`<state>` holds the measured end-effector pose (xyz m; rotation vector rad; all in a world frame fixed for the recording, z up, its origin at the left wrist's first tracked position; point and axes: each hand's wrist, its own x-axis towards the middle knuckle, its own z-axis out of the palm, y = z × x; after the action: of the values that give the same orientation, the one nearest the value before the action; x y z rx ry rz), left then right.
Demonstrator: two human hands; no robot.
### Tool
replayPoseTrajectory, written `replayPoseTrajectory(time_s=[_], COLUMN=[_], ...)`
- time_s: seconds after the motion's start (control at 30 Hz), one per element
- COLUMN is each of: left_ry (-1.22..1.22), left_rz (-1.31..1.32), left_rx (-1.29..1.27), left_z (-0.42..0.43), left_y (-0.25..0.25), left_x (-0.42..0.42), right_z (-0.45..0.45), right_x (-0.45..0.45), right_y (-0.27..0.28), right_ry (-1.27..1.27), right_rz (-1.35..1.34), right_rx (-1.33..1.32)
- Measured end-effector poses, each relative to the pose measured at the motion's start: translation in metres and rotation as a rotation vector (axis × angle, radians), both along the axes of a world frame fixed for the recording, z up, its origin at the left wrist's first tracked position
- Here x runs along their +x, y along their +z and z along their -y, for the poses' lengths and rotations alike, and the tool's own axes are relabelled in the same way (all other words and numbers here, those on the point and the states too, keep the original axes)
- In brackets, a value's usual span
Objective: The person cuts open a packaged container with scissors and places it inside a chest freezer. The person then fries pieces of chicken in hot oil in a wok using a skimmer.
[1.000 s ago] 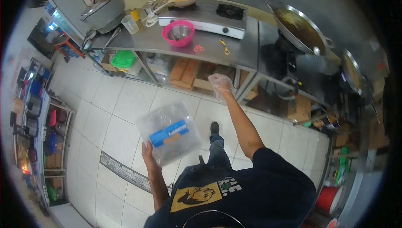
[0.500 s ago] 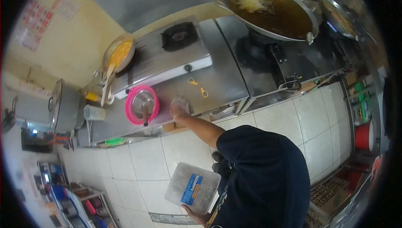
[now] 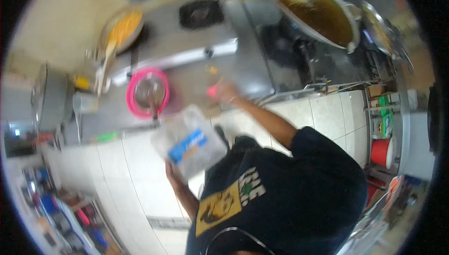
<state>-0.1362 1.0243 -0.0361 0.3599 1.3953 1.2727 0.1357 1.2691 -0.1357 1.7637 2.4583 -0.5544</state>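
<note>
"Head view: what does your left hand (image 3: 172, 171) have?"

"My tub (image 3: 206, 149), clear, with a blue label (image 3: 187, 146). My left hand grips it at its seven o'clock edge, partly closed; some fingers are hidden from me. Take that tub as the clock's centre."

"And your right hand (image 3: 227, 91)?"

"At one o'clock, by the near edge of the counter (image 3: 187, 81). Its fingers look closed on pink scissors (image 3: 213, 91), but it's blurred, so I can't tell how each finger lies."

"What's around you?"

"The pink bowl (image 3: 131, 97) stands at eleven o'clock on the counter. Yellow scissors (image 3: 212, 69) lie between twelve and one, just beyond my right hand. The stove (image 3: 173, 40) is at twelve. Past the bowl, also at eleven, a pan (image 3: 134, 39) holds orange food (image 3: 125, 26). Between one and two, farther off, a wok (image 3: 318, 36) holds brown liquid (image 3: 322, 14)."
</note>
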Motion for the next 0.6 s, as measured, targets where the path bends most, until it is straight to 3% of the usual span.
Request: replayPoseTrajectory(time_s=[0.07,0.13,0.17,0.27,0.43,0.47,0.53,0.6], left_ry=[0.019,-0.034,-0.068,-0.176,-0.321,-0.364,-0.406,-0.485], left_rz=[0.2,0.255,0.318,0.397,0.424,0.421,0.349,0.299], left_rx=[0.083,0.145,0.179,0.24,0.343,0.332,0.439,0.432], left_z=[-0.023,-0.048,-0.061,-0.096,-0.141,-0.144,-0.154,-0.168], left_y=[-0.018,-0.01,-0.01,-0.003,0.024,0.026,0.036,0.027], left_x=[-0.015,-0.013,-0.014,-0.003,0.03,0.041,0.064,0.067], right_z=[0.037,0.055,0.07,0.128,0.177,0.186,0.197,0.205], right_x=[0.047,0.079,0.106,0.121,0.091,0.087,0.083,0.085], right_y=[0.088,0.134,0.128,0.175,0.192,0.177,0.149,0.153], right_ry=[-0.342,-0.266,-0.215,-0.004,-0.17,-0.199,-0.093,-0.141], right_rz=[-0.591,-0.207,-0.354,-1.211,-1.324,-1.353,-1.747,-1.74], right_rx=[-0.137,-0.187,-0.31,-0.654,-0.83,-0.804,-0.733,-0.655])
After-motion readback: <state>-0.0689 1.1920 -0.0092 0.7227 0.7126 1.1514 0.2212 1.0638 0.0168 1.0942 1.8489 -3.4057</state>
